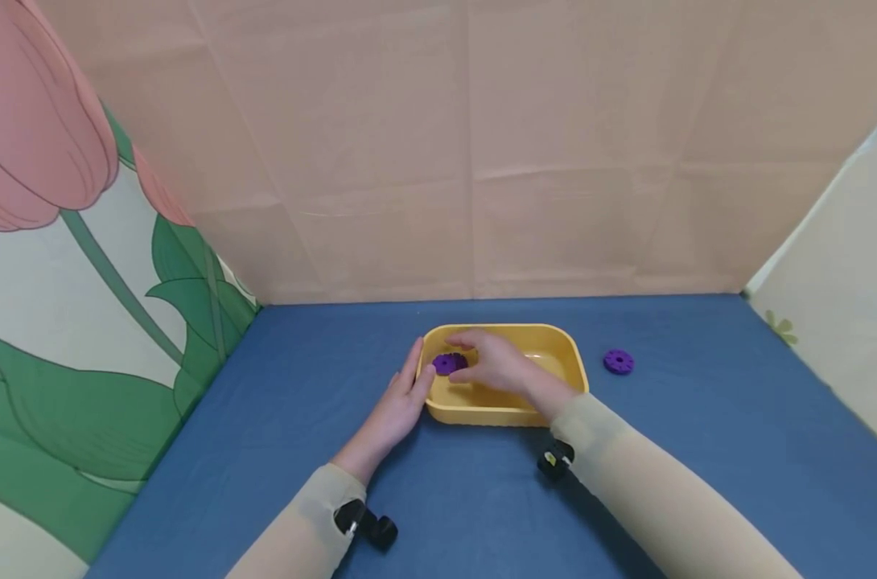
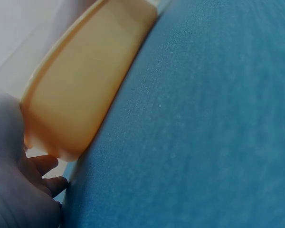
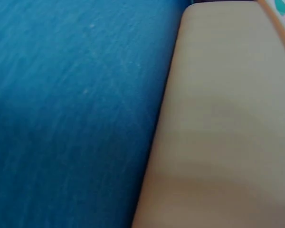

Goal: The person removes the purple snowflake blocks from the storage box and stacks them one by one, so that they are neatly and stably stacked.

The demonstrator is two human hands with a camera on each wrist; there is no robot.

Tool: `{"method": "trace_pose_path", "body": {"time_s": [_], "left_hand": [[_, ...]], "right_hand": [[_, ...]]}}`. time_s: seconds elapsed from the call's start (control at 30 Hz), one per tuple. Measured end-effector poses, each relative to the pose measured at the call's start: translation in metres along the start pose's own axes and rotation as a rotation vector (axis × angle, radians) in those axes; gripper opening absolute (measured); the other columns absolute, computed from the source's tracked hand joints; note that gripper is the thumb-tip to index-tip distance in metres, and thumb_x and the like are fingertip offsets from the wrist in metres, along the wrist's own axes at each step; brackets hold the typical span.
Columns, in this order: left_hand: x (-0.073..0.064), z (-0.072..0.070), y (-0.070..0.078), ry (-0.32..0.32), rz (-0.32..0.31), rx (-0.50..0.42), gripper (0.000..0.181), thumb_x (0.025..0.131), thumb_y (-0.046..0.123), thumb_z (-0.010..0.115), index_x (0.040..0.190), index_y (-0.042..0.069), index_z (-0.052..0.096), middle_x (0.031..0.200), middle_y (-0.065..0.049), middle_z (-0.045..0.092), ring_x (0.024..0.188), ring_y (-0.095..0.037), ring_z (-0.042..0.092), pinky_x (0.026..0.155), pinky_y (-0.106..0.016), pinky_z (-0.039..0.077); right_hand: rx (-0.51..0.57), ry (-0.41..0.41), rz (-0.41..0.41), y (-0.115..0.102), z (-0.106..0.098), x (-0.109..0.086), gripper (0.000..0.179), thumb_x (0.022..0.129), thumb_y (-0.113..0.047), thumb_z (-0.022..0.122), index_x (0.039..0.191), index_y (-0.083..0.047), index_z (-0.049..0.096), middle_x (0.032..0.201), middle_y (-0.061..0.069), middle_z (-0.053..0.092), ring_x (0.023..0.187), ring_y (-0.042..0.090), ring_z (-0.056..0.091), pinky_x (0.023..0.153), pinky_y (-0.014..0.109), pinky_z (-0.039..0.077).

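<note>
In the head view a yellow tray (image 1: 511, 416) sits on the blue tabletop. Purple notched discs (image 1: 446, 364) lie at its left end, apparently two overlapping. My right hand (image 1: 500, 363) reaches over the near rim into the tray, thumb and fingers spread apart around the discs' right side; I see no firm pinch. Along the tray's left wall rests my left hand (image 1: 402, 398), with straight fingers outside it and the thumb near the rim. The left wrist view shows the left hand (image 2: 23, 185) at the tray's corner (image 2: 76, 95). Only the tray's outer wall (image 3: 218, 114) shows in the right wrist view.
Another purple disc (image 1: 618, 362) lies on the blue cloth (image 1: 670, 450) to the right of the tray. A beige wall covering (image 1: 467, 161) rises behind the table. A flower-patterned panel (image 1: 120, 297) stands on the left, and a pale panel (image 1: 844, 297) on the right.
</note>
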State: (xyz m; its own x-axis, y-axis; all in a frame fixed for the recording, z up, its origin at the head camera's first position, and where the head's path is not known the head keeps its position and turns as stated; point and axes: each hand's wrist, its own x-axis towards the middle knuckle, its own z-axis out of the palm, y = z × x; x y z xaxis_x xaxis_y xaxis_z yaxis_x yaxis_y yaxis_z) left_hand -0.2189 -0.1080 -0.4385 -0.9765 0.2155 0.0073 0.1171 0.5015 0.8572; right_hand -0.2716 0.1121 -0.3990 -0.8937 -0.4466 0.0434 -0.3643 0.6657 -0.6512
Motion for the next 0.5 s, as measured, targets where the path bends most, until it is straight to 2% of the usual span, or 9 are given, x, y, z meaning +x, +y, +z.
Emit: {"method": "trace_pose_path", "body": {"time_s": [0.27,0.5], "left_hand": [[0.0000,0.0001,-0.0004,0.004,0.006,-0.009,0.071,0.118,0.057,0.039,0.180,0.032,0.013,0.181,-0.006,0.027,0.167,-0.046,0.012,0.131,-0.070,0.008],[0.0001,-0.0002,-0.0011,0.011,0.018,-0.014,0.068,0.120,0.050,0.040,0.180,0.030,0.015,0.180,-0.007,0.029,0.166,-0.047,0.013,0.132,-0.069,0.008]], "right_hand": [[-0.041,-0.031,-0.058,0.0038,0.0058,0.0031,0.063,0.098,-0.022,0.089,0.154,-0.010,0.065,0.152,0.012,0.066,0.143,0.034,0.059,0.124,0.055,0.041],[-0.086,-0.066,-0.153,0.0059,0.0098,0.0049,0.057,0.099,-0.016,0.087,0.151,-0.006,0.067,0.142,0.012,0.072,0.129,0.031,0.066,0.117,0.050,0.049]]}}
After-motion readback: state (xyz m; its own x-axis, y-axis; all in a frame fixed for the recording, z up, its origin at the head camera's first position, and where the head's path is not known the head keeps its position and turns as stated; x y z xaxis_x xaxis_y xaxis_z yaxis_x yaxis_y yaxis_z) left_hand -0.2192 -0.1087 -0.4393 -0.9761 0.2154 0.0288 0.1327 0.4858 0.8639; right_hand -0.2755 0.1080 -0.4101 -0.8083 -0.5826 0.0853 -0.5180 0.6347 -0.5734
